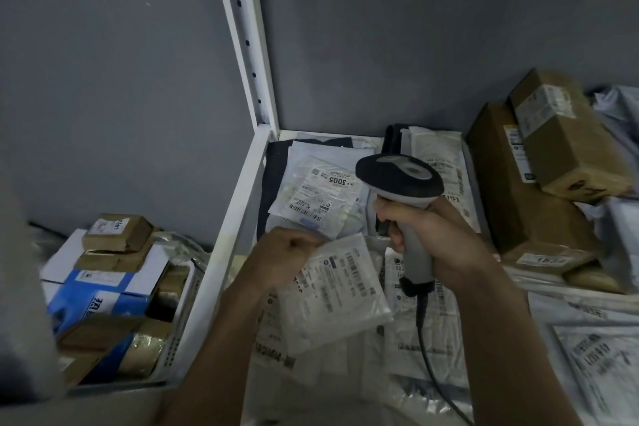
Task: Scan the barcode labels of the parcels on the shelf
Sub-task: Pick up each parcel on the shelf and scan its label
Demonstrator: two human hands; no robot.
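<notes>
My right hand (435,235) grips the grey handle of a barcode scanner (397,176), whose dark head points away toward the back of the shelf. My left hand (287,252) pinches the top corner of a white plastic parcel (339,294) with barcode labels, lifted a little over the pile. Behind it lies another white parcel (321,190) marked 3005, label facing up. More flat white parcels (422,328) cover the shelf floor. The scanner's dark cable (423,339) hangs down from the handle.
A white shelf upright (249,45) and rail (235,218) bound the shelf on the left. Brown cardboard boxes (553,149) are stacked at the right back. A lower white basket (179,332) at the left holds blue-white and brown boxes. A grey wall stands behind.
</notes>
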